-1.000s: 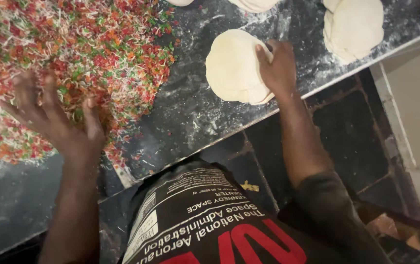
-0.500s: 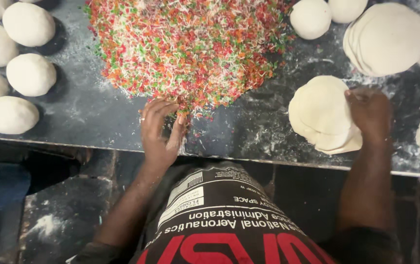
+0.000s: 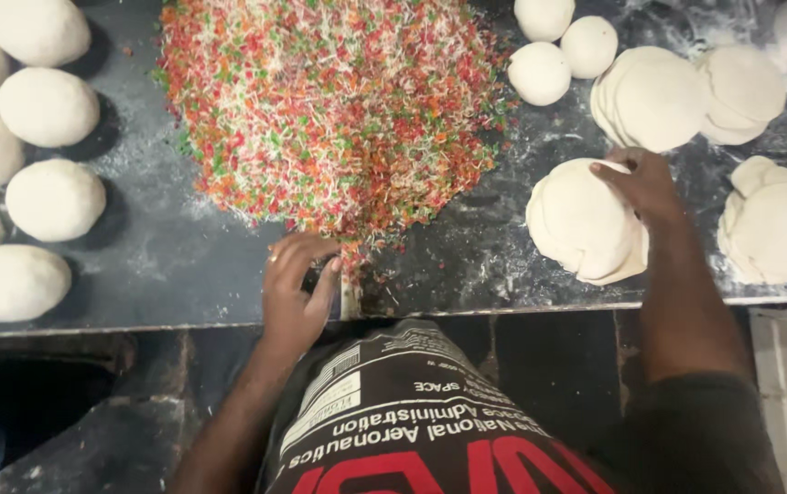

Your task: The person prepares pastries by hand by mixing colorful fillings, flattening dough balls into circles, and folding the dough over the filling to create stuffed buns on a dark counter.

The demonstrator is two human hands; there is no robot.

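Dough discs (image 3: pixel 586 220), flattened and stacked in a pale pile, sit on the right part of the dark floured counter (image 3: pixel 165 265), near its front edge, and that pile is what I have my right hand (image 3: pixel 645 187) on; largest of all before me is the counter itself, black and dusted white, running from one side of my view to the other; on it, in the middle and towards the back, spreads the heap of shredded filling (image 3: pixel 329 110), red, green, orange and white, tapering to a narrow tongue that reaches down to the front edge; along the left side lie the round dough balls (image 3: pixel 46 197), plump and smooth, in two loose rows, well apart from the filling; at the back right three smaller dough balls (image 3: pixel 540 73) cluster just beside the heap; right of them lies another stack of flat discs (image 3: pixel 654 96), and a further stack (image 3: pixel 773 224) rests near the right edge; my right hand lies over the upper right rim of the near pile, fingers curled down onto the top disc, thumb side towards the filling, though I cannot tell whether it grips or only rests there; my left hand (image 3: pixel 297 288) is at the tip of the filling, fingers bent and drawn together around a pinch of the coloured shreds, a ring on one finger.
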